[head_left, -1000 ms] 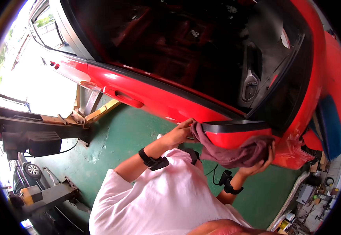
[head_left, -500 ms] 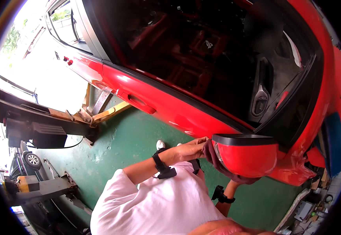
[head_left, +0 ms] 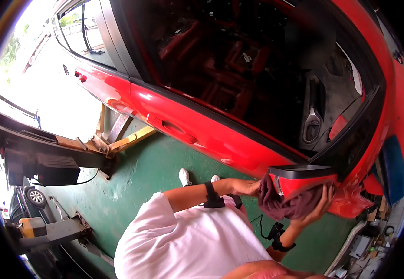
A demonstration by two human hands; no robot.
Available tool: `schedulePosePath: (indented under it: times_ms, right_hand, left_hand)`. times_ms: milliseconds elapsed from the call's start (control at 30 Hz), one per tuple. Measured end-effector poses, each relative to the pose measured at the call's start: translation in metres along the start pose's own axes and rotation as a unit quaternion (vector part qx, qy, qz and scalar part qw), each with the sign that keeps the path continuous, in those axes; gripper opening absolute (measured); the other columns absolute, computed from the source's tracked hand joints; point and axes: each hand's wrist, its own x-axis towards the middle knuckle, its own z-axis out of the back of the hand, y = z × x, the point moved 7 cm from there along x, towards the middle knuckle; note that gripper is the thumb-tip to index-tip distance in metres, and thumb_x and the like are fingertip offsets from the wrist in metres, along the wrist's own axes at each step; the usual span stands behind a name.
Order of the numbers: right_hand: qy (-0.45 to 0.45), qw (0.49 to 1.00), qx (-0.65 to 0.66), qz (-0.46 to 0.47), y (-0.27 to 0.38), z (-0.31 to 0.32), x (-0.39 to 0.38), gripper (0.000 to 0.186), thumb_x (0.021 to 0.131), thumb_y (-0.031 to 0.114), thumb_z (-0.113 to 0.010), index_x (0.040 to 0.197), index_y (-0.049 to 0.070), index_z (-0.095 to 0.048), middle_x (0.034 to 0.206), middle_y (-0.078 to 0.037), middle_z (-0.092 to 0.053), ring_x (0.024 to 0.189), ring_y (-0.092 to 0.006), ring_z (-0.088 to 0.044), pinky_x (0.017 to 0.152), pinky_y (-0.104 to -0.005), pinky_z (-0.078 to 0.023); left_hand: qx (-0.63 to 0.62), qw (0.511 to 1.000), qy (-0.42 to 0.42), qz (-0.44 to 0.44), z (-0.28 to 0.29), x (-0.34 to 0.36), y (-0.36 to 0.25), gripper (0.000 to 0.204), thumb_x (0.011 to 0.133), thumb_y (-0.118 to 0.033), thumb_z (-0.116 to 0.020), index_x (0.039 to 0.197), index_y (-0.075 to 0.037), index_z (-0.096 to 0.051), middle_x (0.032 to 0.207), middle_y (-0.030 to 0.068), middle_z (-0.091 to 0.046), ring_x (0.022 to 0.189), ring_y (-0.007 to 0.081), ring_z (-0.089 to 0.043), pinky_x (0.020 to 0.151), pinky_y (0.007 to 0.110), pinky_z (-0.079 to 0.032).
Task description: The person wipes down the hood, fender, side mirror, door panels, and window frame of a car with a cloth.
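Observation:
A maroon cloth (head_left: 289, 205) is bunched over the lower, outer side of the red side mirror (head_left: 296, 175) of a red car. My left hand (head_left: 246, 187) grips the cloth's left edge beside the mirror, with its fingertips partly hidden in the folds. From below and to the right, my right hand (head_left: 319, 206) presses the cloth up against the mirror housing, its fingers curled round the right side. The mirror's black upper part and a strip of red stay uncovered.
The car's front door (head_left: 202, 132) runs from the mirror up to the left. A yellow lift arm (head_left: 134, 138) reaches under the car from a dark lift post (head_left: 48, 149). A blue pad (head_left: 394, 169) hangs at the right. Tools and parts (head_left: 364, 246) lie at lower right.
The cloth has spread across the mirror's underside. My right hand has come up from beneath onto the mirror's right side, and my left hand has shifted slightly right and down.

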Motion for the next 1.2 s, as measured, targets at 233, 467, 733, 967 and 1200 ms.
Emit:
schedulePosePath:
  times_ms: [233,467,733,967,1200]
  right_hand:
    - [0.021,0.994,-0.109,0.014,0.054,-0.024,0.012,0.045,0.1,0.022,-0.037,0.129,-0.002,-0.062,0.132,-0.022,-0.062,0.124,-0.0422,-0.058,0.106,-0.0546,-0.043]
    - [0.026,0.98,-0.188,0.066,0.119,-0.073,0.007,0.03,0.092,0.01,-0.056,0.119,0.007,-0.068,0.129,-0.012,-0.064,0.121,-0.0335,-0.061,0.105,-0.0549,-0.043]
    - [0.159,0.973,0.162,0.046,0.153,-0.233,0.002,0.039,0.086,0.004,-0.063,0.126,0.002,-0.063,0.126,-0.016,-0.065,0.117,-0.0371,-0.061,0.102,-0.0466,-0.045]
    - [0.182,0.963,0.159,0.118,0.255,-0.315,0.02,0.045,0.085,0.02,-0.06,0.128,0.005,-0.061,0.117,-0.014,-0.067,0.109,-0.0331,-0.063,0.097,-0.0477,-0.046]
    - [0.172,0.947,0.209,0.172,0.346,-0.356,0.04,0.04,0.082,0.022,-0.062,0.119,0.007,-0.061,0.108,-0.011,-0.065,0.1,-0.0339,-0.062,0.089,-0.0463,-0.049]
  left_hand:
    - [-0.025,0.996,-0.081,-0.035,0.012,-0.047,-0.065,0.091,0.095,-0.076,-0.032,0.161,-0.014,-0.023,0.162,0.0077,-0.035,0.149,0.023,-0.032,0.122,0.043,-0.027]
    - [0.004,0.99,-0.099,-0.102,0.004,-0.105,-0.125,0.095,0.088,-0.034,-0.082,0.16,-0.006,-0.025,0.159,0.0077,-0.039,0.145,0.0208,-0.037,0.121,0.041,-0.03]
    - [0.319,0.829,-0.381,-0.257,0.035,-0.189,-0.18,0.042,0.089,0.0,-0.071,0.127,-0.003,-0.054,0.107,0.0057,-0.064,0.099,0.0132,-0.06,0.086,0.032,-0.053]
    - [0.491,0.678,-0.514,-0.186,0.091,-0.29,-0.222,0.044,0.078,-0.009,-0.073,0.116,0.002,-0.053,0.107,0.0242,-0.064,0.105,0.043,-0.062,0.093,0.047,-0.05]
    - [0.775,0.415,-0.467,-0.098,0.075,-0.356,-0.288,0.062,0.074,-0.016,-0.076,0.13,0.002,-0.057,0.126,0.0241,-0.061,0.129,0.0442,-0.048,0.116,0.05,-0.033]
